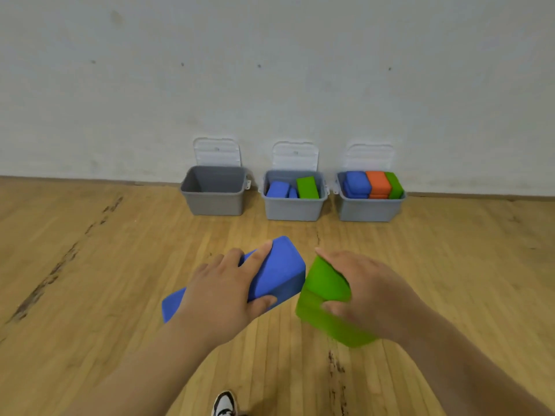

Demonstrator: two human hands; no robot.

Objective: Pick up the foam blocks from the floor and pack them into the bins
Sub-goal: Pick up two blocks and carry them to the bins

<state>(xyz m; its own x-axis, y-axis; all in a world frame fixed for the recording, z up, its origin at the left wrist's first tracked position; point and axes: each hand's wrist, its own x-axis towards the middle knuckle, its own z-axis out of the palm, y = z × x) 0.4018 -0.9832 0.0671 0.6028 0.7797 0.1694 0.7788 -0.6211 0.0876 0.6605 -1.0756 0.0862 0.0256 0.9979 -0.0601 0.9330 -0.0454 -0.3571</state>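
Observation:
My left hand (223, 291) grips a blue foam block (277, 270) from above, held out over the wooden floor. My right hand (365, 291) grips a green foam block (326, 288), which is blurred and tilted beside the blue one. Three grey bins stand against the wall ahead. The left bin (214, 202) is empty. The middle bin (292, 210) holds blue blocks and a green block. The right bin (369, 210) is packed with blue, orange and green blocks.
Each bin has a clear lid (216, 151) leaning open against the white wall (270, 70). The wooden floor (90, 265) has dark scuff marks. A shoe (224, 403) shows at the bottom edge.

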